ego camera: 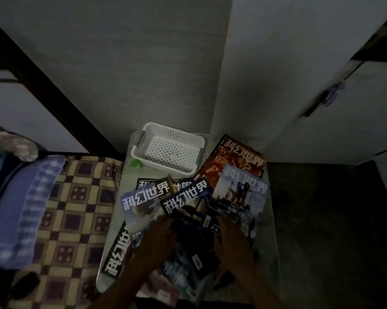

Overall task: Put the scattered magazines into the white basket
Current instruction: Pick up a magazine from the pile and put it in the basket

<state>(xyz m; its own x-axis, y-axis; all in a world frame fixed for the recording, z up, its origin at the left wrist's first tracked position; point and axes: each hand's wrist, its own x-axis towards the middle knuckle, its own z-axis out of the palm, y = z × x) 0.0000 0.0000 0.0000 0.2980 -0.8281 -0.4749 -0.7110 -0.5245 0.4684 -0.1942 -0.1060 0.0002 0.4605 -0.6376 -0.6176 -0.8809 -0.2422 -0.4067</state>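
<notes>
A small pale table [269, 233] stands in a dim corner, wedged between a bed on the left and a white cabinet [344, 112] on the right. At its far end sits a white perforated plastic basket [143, 150], rectangular, with nothing visible inside it. A small green scrap [136, 163] lies just beside the basket's near left corner.

The glossy magazines with bold white Chinese titles are spread over the rest of the tabletop in an overlapping heap. An orange-red covered magazine [230, 161] lies nearest the basket on the right, touching or almost touching its right end. A pale blue magazine [241, 197] overlaps it, a dark one [188, 199] lies in the middle, a light blue one [141, 208] to the left, and a black one [116, 253] hangs over the table's left edge toward the bed.

Both hands are down on the near part of the heap. The left hand [159, 237] lies over the middle magazines with fingers bent; the right hand [230, 237] presses on the lower edge of the pale blue magazine. In this gloom and blur I cannot tell whether either hand grips a cover or merely rests on it.

The bed carries a brown-and-yellow checked blanket [76, 215] and a blue checked pillow [21, 208], close against the table's left side.
</notes>
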